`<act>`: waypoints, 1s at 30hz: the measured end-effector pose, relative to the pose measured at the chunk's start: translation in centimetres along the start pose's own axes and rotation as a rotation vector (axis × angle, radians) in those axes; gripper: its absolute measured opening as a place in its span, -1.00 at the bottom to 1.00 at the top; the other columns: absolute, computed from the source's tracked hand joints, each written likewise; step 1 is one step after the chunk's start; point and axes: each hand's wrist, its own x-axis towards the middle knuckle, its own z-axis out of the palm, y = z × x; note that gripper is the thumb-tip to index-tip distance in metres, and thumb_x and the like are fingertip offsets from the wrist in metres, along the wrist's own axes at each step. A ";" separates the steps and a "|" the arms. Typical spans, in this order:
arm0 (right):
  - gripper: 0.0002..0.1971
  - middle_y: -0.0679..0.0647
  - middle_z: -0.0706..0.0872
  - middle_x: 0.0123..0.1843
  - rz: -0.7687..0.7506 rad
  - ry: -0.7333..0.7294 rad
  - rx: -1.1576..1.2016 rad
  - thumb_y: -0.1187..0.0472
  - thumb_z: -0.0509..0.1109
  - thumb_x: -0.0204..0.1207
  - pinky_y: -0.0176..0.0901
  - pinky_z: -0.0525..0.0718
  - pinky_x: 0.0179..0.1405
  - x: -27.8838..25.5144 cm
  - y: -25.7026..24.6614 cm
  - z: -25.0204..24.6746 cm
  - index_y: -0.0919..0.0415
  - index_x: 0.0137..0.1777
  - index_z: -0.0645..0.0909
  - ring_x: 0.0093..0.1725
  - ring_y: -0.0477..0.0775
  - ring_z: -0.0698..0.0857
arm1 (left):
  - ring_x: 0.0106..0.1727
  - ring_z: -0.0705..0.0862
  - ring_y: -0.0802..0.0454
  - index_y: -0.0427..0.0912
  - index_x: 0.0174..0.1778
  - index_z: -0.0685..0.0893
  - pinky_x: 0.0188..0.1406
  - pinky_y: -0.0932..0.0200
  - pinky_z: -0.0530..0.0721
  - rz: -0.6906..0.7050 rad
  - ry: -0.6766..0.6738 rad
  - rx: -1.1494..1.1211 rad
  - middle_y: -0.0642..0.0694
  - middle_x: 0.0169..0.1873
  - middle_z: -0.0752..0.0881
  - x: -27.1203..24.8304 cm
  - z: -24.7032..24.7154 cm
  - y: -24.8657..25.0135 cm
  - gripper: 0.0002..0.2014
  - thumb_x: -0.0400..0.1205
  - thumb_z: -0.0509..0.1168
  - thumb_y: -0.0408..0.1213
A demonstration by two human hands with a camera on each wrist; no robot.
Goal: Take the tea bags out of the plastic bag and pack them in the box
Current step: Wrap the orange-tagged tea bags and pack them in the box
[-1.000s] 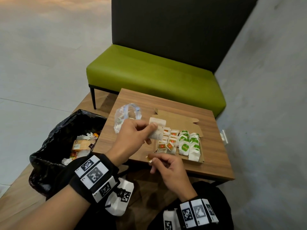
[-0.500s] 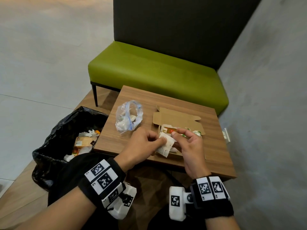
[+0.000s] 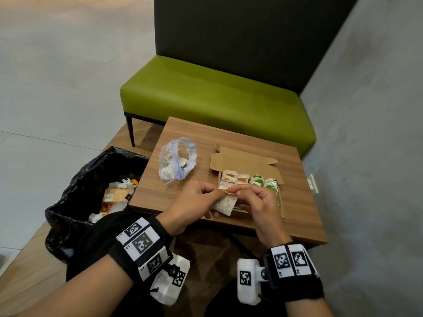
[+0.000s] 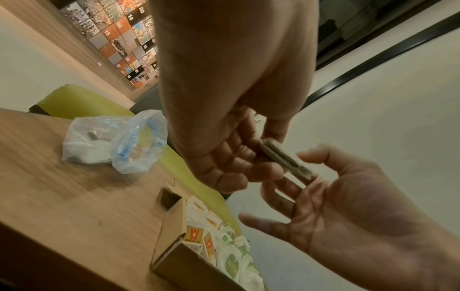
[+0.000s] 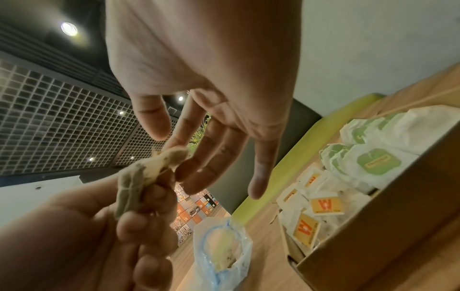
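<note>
Left hand (image 3: 192, 202) has its fingers (image 4: 231, 173) curled; right hand (image 3: 258, 204) meets it, fingers (image 5: 219, 157) loosely extended.

At lower centre of the head view, both hands hide the near-left end of the box (image 3: 248, 167), and print on its tea bags (image 3: 258, 180) is too small to read.

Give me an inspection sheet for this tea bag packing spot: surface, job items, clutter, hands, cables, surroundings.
Surface: small wooden table.
Job's things: cardboard box open, orange-tagged and green-tagged tea bags in rows; plastic bag left of it, not yet empty; loose tea bag held above the box's near end.
Clutter: black bin bag with wrappers, on the floor.
Grippers: left hand holds the tea bag; right hand pinches its orange tag.
Cables: nothing seen.
Surroundings: green bench, grey wall.
</note>
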 end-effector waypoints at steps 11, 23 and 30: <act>-0.77 0.19 0.86 -0.16 -0.004 0.010 -0.018 0.51 0.56 0.42 -0.14 0.82 -0.13 1.5 1.2 -1.1 0.24 0.01 0.76 -0.16 0.10 0.84 | -0.41 0.68 0.15 -0.12 -0.09 0.81 -0.41 0.29 0.56 0.096 -0.071 0.231 -0.02 -0.32 0.82 1.6 -0.3 -0.6 -0.86 0.71 0.35 -0.24; -0.91 0.14 0.86 -0.13 0.038 -0.093 -0.103 0.39 0.56 0.48 -0.06 0.82 -0.09 5.1 2.0 -4.8 0.29 -0.04 0.80 -0.19 0.08 0.81 | -0.38 0.72 0.16 -0.09 -0.11 0.82 -0.39 0.25 0.61 0.160 -0.011 0.434 0.01 -0.30 0.82 6.0 1.8 0.2 -0.84 0.69 0.36 -0.18; -0.89 0.02 0.84 -0.23 0.011 -0.057 -0.304 0.29 0.53 0.53 0.19 0.83 -0.09 7.2 3.8 -7.3 0.04 -0.13 0.76 -0.27 0.09 0.83 | -0.34 0.75 0.20 -0.01 -0.13 0.82 -0.36 0.27 0.65 0.128 -0.002 0.603 0.02 -0.27 0.83 7.9 3.1 0.5 -0.89 0.67 0.39 -0.16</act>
